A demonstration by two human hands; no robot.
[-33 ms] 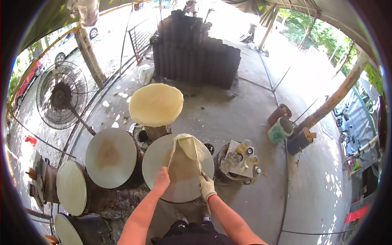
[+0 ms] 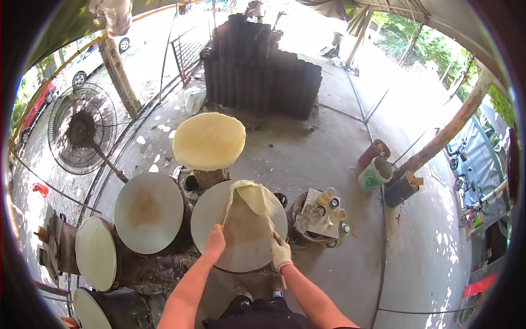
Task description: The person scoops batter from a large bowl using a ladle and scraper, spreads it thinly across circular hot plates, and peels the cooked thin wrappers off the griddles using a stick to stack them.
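Note:
A thin pale pancake (image 2: pixel 253 198) lies partly peeled on the round griddle (image 2: pixel 211 211) in front of me, its far part folded over into a wedge. Brown griddle surface shows between my hands. My left hand (image 2: pixel 215 242), bare, is closed on the pancake's left edge, which runs up to the far rim. On the other side my right hand (image 2: pixel 281 251), in a white work glove, is closed around the right edge. Something thin and pale sticks out below the glove; whether it is a stick or a strip of pancake I cannot tell.
A large round pancake stack (image 2: pixel 209 141) sits beyond the griddle. Another griddle (image 2: pixel 149 213) stands at left, beside further drums with pale round tops (image 2: pixel 96 255). Bottles and jars (image 2: pixel 331 214) crowd a stand at right. Buckets (image 2: pixel 375 174), a fan (image 2: pixel 82 129) and dark stacked cylinders (image 2: pixel 257 82) stand farther out.
My right hand has shifted slightly to the right with the pancake's edge. The left hand has dropped a little nearer to me. The pancake's fold looks much the same.

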